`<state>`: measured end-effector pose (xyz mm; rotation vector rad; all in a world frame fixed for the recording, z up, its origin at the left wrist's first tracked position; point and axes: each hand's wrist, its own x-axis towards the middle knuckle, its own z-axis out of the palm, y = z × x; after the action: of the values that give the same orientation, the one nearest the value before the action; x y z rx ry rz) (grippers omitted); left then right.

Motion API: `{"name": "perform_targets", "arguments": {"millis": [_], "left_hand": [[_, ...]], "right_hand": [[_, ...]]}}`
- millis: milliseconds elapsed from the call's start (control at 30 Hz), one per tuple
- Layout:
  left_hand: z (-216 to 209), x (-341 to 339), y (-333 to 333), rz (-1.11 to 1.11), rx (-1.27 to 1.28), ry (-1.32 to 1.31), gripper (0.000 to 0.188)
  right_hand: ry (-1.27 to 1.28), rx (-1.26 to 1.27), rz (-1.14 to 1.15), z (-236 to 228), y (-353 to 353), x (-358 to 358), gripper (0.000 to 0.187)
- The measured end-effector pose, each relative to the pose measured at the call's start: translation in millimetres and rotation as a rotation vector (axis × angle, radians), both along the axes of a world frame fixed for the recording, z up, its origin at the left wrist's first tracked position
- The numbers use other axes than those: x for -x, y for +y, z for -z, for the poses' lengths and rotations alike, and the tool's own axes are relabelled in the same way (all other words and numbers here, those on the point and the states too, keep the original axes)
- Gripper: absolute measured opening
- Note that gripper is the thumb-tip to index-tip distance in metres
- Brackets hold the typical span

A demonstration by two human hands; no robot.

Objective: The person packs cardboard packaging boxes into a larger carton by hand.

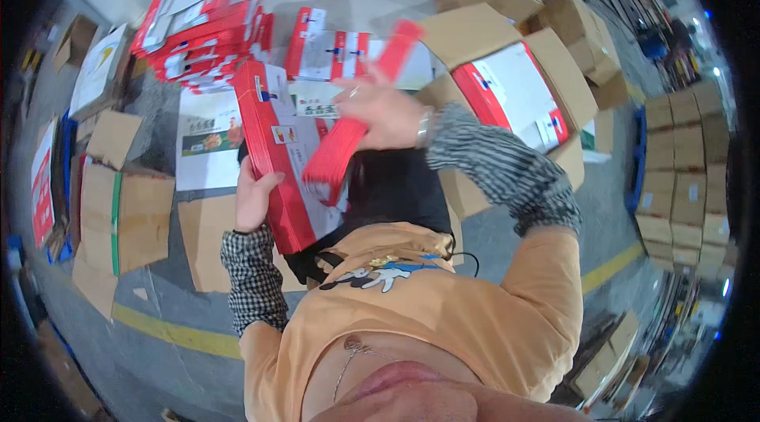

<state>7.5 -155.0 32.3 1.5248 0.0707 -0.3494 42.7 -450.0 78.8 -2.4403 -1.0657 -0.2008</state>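
Observation:
My left hand (254, 194) grips the left edge of a thick stack of flat red and white printed packages (269, 157), held on edge and tilted against my lap. Its fingers are partly behind the stack. In my right hand (384, 115) is a bundle of long red strips (340, 149), lying across the stack. The bundle's lower end fans out over the white faces; its upper end, past my hand, is smeared by motion. The exact kind of strip cannot be made out. More red and white packages (324, 54) lie flat just beyond my hands.
An open carton (467, 34) at the right holds similar packages. Tall piles of them (206, 18) stand far left. A cardboard box with green tape (138, 216) is at the left, and stacked cartons (685, 176) stand far right. A yellow line (178, 333) crosses the floor.

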Motion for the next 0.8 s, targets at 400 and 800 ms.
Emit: {"name": "perform_targets", "arguments": {"millis": [400, 800], "left_hand": [[37.7, 66.6, 103.9, -0.311, 0.423, 0.135, 0.062], [44.4, 54.0, 89.0, -0.532, 0.389, 0.204, 0.061]], "right_hand": [[0.264, -0.553, 0.614, -99.8, -6.9, -55.5, 0.056], [0.938, -0.961, 0.591, -60.5, 17.2, -87.0, 0.066]]}}
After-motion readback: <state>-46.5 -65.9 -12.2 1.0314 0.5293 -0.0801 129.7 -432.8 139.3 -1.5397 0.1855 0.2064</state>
